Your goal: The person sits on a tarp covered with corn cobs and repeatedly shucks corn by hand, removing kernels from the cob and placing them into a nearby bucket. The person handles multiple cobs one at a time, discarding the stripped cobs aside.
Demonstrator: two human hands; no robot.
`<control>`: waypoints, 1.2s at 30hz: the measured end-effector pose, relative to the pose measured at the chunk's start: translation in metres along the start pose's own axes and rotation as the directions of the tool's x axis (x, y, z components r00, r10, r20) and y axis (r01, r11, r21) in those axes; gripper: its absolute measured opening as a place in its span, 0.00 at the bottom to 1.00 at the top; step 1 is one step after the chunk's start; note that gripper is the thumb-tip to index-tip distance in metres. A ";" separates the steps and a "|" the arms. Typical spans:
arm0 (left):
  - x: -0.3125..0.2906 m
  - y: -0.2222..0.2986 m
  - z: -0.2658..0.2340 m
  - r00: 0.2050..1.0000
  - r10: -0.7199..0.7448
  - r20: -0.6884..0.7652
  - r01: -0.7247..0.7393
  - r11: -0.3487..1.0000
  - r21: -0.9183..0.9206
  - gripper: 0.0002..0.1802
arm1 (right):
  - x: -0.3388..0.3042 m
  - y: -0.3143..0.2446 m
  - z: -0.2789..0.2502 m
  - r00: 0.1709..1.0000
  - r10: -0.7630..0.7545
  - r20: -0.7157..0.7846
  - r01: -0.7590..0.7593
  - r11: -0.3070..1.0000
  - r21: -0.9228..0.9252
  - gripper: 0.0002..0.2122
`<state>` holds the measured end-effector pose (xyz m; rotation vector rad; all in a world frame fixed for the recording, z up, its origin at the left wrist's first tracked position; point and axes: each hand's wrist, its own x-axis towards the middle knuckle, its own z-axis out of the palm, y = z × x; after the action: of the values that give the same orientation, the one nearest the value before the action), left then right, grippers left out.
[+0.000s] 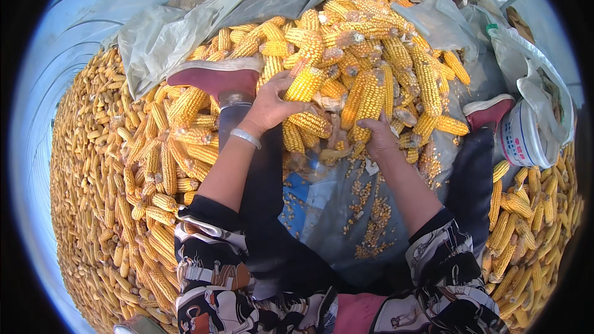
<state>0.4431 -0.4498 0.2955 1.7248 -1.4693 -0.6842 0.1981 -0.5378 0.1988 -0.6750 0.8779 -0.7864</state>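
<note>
My left hand (270, 106), with a silver bracelet at its wrist, is closed on a yellow corn cob (304, 85), its thumb on the near side and its fingers partly hidden behind. To the right, my right hand (380, 138) grips the lower end of another corn cob (372, 98), thumb on top and the other fingers mostly hidden. Both cobs are at the near edge of a heap of husked corn cobs (427, 80), some with pale or dark, damaged-looking tips. Between my hands lie more cobs and scraps of dry husk (334, 153).
Loose kernels (374, 226) lie on a grey sheet (334, 235) between my legs. A white bucket (526, 133) with a plastic bag stands right, beside my maroon shoe (489, 110). Large cob piles (111, 210) flank me; clear plastic sheeting (176, 40) lies behind the heap.
</note>
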 end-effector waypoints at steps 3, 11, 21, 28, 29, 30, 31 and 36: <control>0.029 -0.015 0.009 0.996 -0.085 0.008 0.077 0.944 0.321 0.33 | -0.004 0.015 0.003 0.997 -0.011 0.080 0.007 0.999 0.049 0.30; 0.016 -0.017 0.049 0.996 -0.089 -0.005 0.083 0.910 0.407 0.36 | -0.004 0.038 -0.002 0.978 0.074 0.194 -0.113 0.974 0.197 0.29; -0.044 -0.031 0.127 0.907 -0.376 0.188 0.420 0.814 -0.400 0.35 | -0.054 0.048 -0.074 0.852 0.240 0.465 -0.404 0.867 0.293 0.29; -0.081 0.002 0.197 0.872 -0.461 0.167 0.475 0.711 -0.518 0.39 | -0.093 0.038 -0.106 0.898 0.272 0.347 -0.353 0.915 0.194 0.28; -0.088 0.008 0.204 0.859 -0.463 0.220 0.490 0.616 -0.616 0.39 | -0.101 0.035 -0.110 0.882 0.302 0.362 -0.397 0.890 0.223 0.30; -0.095 0.013 0.208 0.855 -0.451 0.257 0.496 0.564 -0.661 0.38 | -0.109 0.034 -0.113 0.893 0.308 0.329 -0.381 0.906 0.185 0.30; -0.105 0.018 0.211 0.850 -0.436 0.295 0.503 0.507 -0.700 0.38 | -0.119 0.034 -0.117 0.900 0.314 0.302 -0.370 0.917 0.148 0.30; -0.141 0.042 0.215 0.835 -0.312 0.454 0.551 0.470 -0.689 0.35 | -0.182 0.032 -0.139 0.924 -0.097 0.369 0.218 0.929 -0.300 0.35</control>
<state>0.2206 -0.3575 0.1967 1.2538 -0.6003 -1.6371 0.0150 -0.3976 0.1814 -1.1654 0.6381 -0.6371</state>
